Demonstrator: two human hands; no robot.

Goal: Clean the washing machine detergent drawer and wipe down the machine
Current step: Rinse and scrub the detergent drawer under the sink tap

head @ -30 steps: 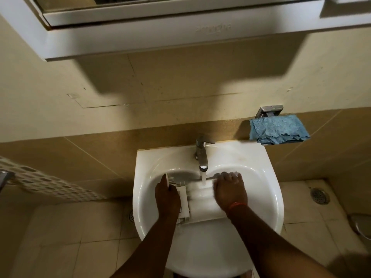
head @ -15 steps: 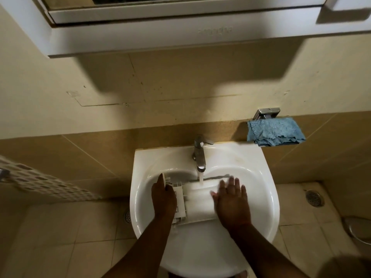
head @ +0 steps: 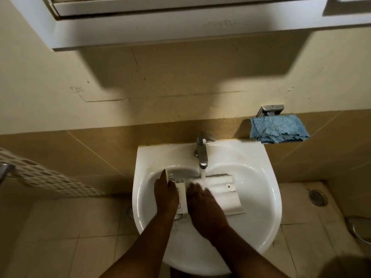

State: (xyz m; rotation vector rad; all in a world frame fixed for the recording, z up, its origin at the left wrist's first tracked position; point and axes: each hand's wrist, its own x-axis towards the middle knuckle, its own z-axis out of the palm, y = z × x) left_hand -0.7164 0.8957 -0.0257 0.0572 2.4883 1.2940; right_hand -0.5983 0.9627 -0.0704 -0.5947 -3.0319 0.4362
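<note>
Two hands rinse the detergent drawer (head: 220, 194) under the tap (head: 202, 152): left hand (head: 166, 194) gripping its end, right hand (head: 204, 207) flat, likely scrubbing compartments next.

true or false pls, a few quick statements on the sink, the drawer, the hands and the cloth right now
1. Water runs from the chrome tap onto the white plastic detergent drawer. True.
2. The drawer sits on the floor tiles. False: it lies in the white ceramic sink.
3. The left hand holds the drawer's left end. True.
4. The right hand holds the blue cloth. False: the cloth lies by the metal wall fitting, and the hand lies flat on the drawer.
</note>
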